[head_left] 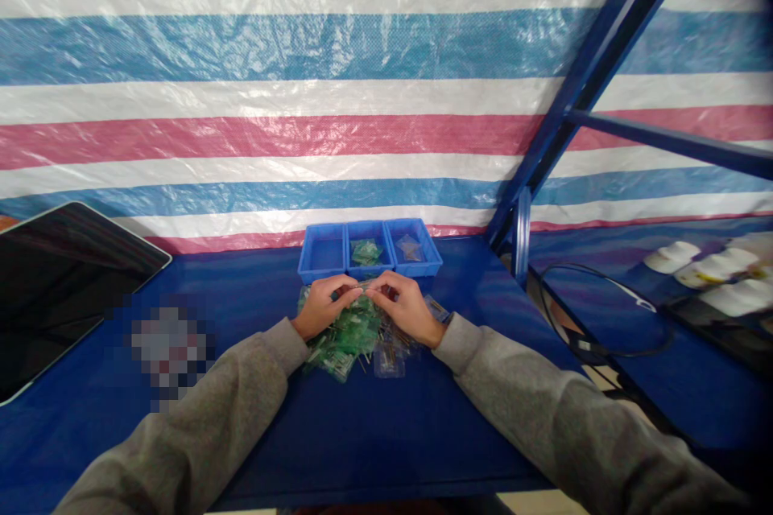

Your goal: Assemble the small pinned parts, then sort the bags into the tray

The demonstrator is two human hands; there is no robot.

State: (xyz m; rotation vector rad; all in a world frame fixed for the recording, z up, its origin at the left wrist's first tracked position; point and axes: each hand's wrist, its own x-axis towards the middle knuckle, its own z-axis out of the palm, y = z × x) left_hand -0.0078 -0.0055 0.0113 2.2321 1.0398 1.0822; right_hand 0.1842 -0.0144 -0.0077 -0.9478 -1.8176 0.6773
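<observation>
My left hand (326,306) and my right hand (407,307) meet fingertip to fingertip above a pile of green plastic packets (347,342). Both are closed in a pinch; what lies between the fingers is too small to make out. Clear packets (390,360) and thin metal pieces lie on the pile's right side, partly under my right hand. Just behind my hands stand three joined blue bins (323,251). The left bin looks bare inside, the middle one holds green packets (365,251), and the right one holds clear packets (409,248).
A black-screened device (60,282) stands at the left of the blue table (374,451), near a blurred-out patch. A blue metal frame (520,241) rises at the right, with a black cable (547,314) and white rolls (673,256) beyond. Striped sheeting hangs behind.
</observation>
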